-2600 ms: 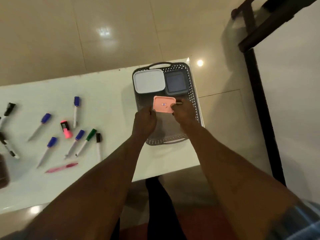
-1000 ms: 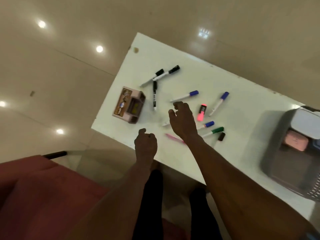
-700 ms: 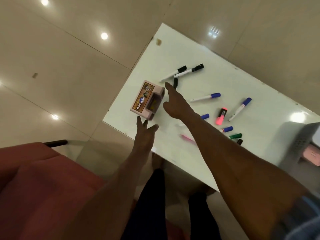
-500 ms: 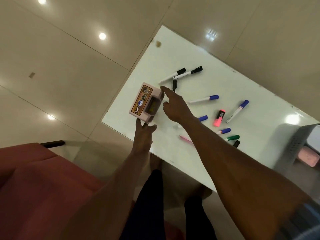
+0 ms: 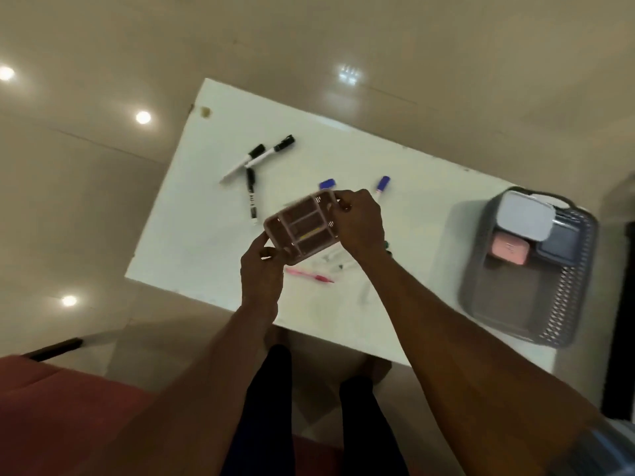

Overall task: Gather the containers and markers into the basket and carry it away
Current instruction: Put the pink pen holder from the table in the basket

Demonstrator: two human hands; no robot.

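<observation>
Both hands are holding a pink organizer [image 5: 301, 227] up above the white surface [image 5: 192, 228], its open compartments facing the camera. The left hand [image 5: 262, 269] is pinching its near corner with curled fingers, and the right hand [image 5: 359, 223] is gripping its far end.

The grey basket [image 5: 570, 304] is sitting at the right end of the surface, well apart from the organizer. Three containers are already lying in it: a white one [image 5: 524, 214], a pink one [image 5: 509, 248] and a dark one [image 5: 558, 242].

The markers are all still lying loose: three black-capped ones [image 5: 252, 192] at the far left, two blue-capped ones [image 5: 382, 185] beyond the hands, a pink pen [image 5: 309, 274] near the front edge, and a few more partly hidden under the right hand.

So the job is looking roughly part done: the organizer is not in the basket yet, the markers are left to gather, and then the carrying away.
</observation>
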